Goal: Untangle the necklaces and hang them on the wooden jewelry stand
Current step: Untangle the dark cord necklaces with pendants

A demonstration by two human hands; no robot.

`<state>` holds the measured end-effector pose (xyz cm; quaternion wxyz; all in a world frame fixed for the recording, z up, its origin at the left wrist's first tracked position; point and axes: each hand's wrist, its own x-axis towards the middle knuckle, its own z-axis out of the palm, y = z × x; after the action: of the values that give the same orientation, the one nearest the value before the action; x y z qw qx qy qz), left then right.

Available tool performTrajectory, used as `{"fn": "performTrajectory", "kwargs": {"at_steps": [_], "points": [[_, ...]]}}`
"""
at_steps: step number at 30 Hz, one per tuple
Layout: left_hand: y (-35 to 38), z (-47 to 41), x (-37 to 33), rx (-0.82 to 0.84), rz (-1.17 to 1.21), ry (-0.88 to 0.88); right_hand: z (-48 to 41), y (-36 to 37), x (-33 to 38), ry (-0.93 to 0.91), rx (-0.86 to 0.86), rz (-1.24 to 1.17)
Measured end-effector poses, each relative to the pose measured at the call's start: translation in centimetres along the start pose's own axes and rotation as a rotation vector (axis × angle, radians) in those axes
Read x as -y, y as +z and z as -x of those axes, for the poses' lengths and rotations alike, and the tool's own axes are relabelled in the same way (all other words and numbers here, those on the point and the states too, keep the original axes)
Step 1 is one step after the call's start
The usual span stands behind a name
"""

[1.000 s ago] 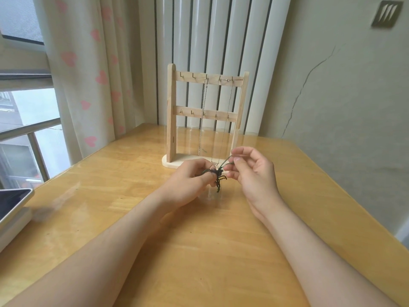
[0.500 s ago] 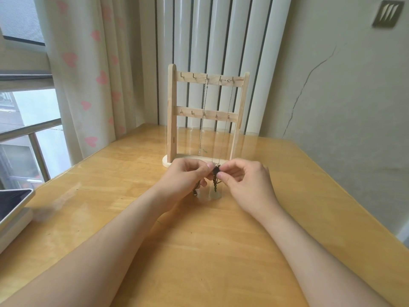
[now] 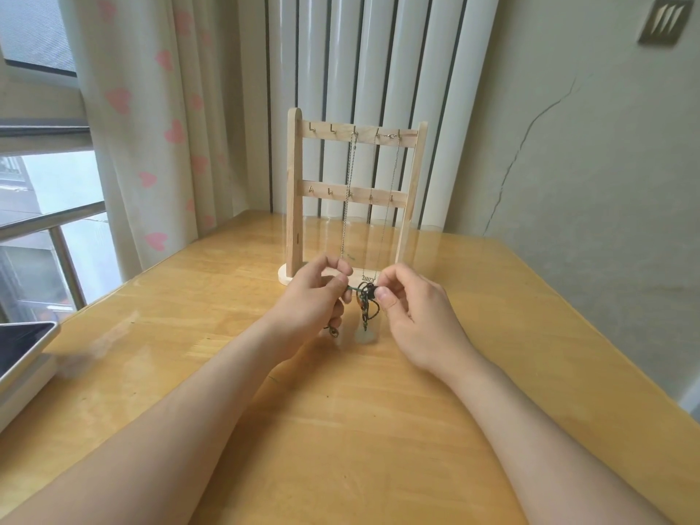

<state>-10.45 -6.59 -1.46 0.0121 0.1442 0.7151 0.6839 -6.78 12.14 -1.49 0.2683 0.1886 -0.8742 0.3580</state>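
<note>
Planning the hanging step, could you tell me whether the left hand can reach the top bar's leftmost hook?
Probably yes: the hook is bare, nothing blocks it, though the left hand pinches the cord.

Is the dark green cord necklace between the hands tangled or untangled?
Tangled: the dark green cord necklace forms a bunched knot of loops, ends dangling below.

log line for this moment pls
stage: untangling | left hand: pinches dark cord tangle | right hand: pinches same tangle | wooden stand: chains hung, top-left hooks free
</note>
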Motion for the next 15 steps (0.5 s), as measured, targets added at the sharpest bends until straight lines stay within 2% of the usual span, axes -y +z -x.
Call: {"fn": "performTrajectory", "kwargs": {"at_steps": [5,12,15], "points": [[-0.21,0.3,-0.35,-0.023,-0.208,0.068,0.03,0.04,-0.14,0.057,0.015,-0.048],[0.08,0.61,-0.29,-0.055,-0.351,0.27,-0.09,0.25,-0.31,0.118,-0.004,-0.113],[-0.16,0.52,-0.09,-0.008,-0.334,0.283,-0.21,0.19,-0.29,0.128,-0.019,-0.126]]}}
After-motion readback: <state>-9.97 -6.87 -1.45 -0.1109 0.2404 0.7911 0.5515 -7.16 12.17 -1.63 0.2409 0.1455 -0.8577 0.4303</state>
